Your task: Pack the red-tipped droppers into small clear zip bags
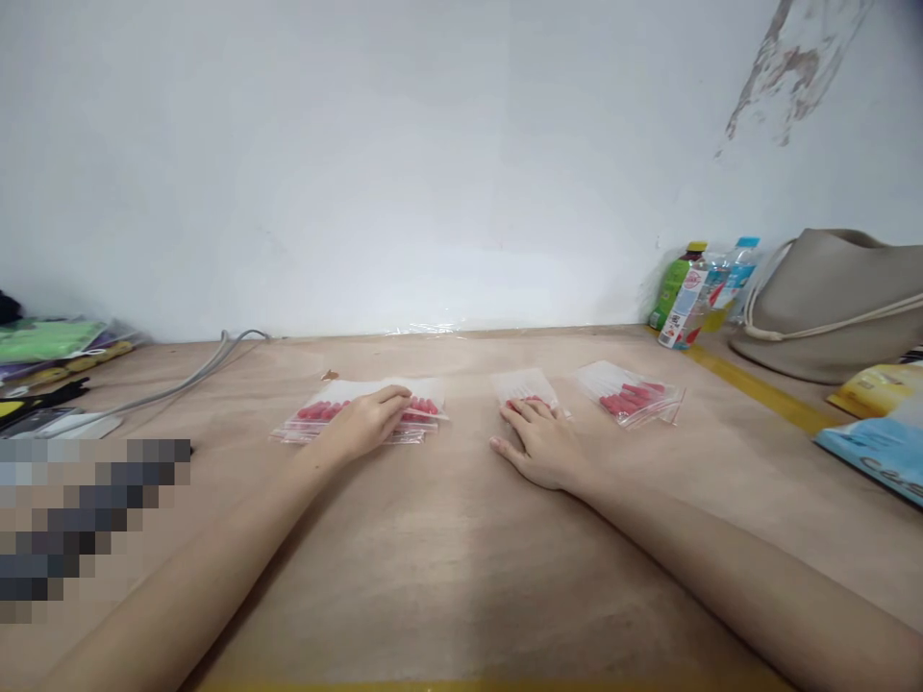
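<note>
My left hand [371,419] is over overlapping clear zip bags [338,392] of red, stick-like pieces, left of centre. Its fingers are bent and close together on a bag, and they hide part of the pile. To the right, my right hand [542,444] lies with fingers apart on the lower part of another zip bag [523,383]; red pieces show at its fingertips. A third spot, farther right, has a separate zip bag [629,394] with the same red pieces, lying flat and untouched.
Drink bottles [685,293] and a grey-brown bag [843,298] stand at the right by the wall. Packets [880,442] lie at the right edge. A grey cable [194,380] and piled packages [54,341] are at the left. Yellow tape [764,389] crosses the wooden table [404,567].
</note>
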Demonstrator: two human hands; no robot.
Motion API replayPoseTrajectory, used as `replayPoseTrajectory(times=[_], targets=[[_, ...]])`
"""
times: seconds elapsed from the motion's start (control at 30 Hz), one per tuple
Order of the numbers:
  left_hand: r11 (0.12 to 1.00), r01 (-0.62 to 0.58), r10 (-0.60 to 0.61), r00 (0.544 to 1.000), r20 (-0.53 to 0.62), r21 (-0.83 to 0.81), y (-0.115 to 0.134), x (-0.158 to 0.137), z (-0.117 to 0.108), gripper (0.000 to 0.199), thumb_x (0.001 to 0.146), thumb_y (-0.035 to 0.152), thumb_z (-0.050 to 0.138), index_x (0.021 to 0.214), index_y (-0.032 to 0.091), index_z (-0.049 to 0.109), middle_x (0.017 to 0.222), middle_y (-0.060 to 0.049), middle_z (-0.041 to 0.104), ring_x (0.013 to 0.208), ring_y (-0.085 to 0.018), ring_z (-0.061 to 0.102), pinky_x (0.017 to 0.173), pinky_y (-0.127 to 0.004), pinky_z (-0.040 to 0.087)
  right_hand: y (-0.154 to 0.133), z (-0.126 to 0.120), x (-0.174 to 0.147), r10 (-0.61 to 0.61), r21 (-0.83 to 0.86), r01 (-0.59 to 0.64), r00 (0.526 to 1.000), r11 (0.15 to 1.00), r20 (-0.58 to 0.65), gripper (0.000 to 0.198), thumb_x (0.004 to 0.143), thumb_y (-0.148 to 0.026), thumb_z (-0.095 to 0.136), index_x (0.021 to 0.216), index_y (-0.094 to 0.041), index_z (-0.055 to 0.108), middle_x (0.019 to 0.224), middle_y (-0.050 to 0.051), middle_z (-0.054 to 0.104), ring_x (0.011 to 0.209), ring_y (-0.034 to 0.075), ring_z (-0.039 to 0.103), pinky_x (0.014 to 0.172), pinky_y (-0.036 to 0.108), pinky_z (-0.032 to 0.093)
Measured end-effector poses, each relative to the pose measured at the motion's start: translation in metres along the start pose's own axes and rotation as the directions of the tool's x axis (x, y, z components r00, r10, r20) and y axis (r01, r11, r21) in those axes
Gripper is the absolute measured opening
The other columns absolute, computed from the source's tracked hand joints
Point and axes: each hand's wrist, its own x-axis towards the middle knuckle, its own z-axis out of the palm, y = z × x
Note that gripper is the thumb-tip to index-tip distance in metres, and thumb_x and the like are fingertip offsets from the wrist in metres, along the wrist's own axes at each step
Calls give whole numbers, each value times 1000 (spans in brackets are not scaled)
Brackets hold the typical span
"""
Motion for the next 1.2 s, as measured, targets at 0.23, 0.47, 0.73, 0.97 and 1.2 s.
replayPoseTrajectory(times=[0.23,0.47,0.73,0.97,1.2], targets=[[998,63,-63,998,19,17,22,9,-17,28,80,33,50,103,17,56,103,-8,61,95,-26,54,84,-43,40,-6,-3,0,-74,264,101,991,959,-109,61,75,-49,51,123,-12,42,126,16,44,116,25,40,94,38,34],[992,-106,114,987,114,-72,74,46,8,22,81,28,50,99,17,58,97,-7,61,93,-20,55,88,-37,38,31,-14,-6,-15,200,38,993,979,-116,46,66,-18,53,112,-22,53,114,9,52,105,24,48,89,42,34],[989,-98,109,990,93,-114,78,47,38,19,86,22,44,91,19,62,90,-4,63,88,-16,57,88,-34,39,40,-4,1,-100,306,160,974,938,-203,33,71,-6,44,98,-18,58,96,6,59,76,15,57,66,28,45],[992,-61,69,995,70,-109,80,42,39,19,87,28,45,88,20,63,92,-2,64,88,-16,57,94,-39,32,49,-7,-2,-225,-68,215,946,974,-233,19,82,-19,46,80,-20,65,83,4,65,73,15,56,71,30,37],[997,-75,73,995,-69,-29,79,44,42,15,84,25,48,82,19,62,84,-1,66,81,-16,58,100,-44,26,47,-10,-3,-214,-109,193,949,975,-231,19,84,-22,48,79,-21,66,77,1,67,73,12,58,80,32,28]])
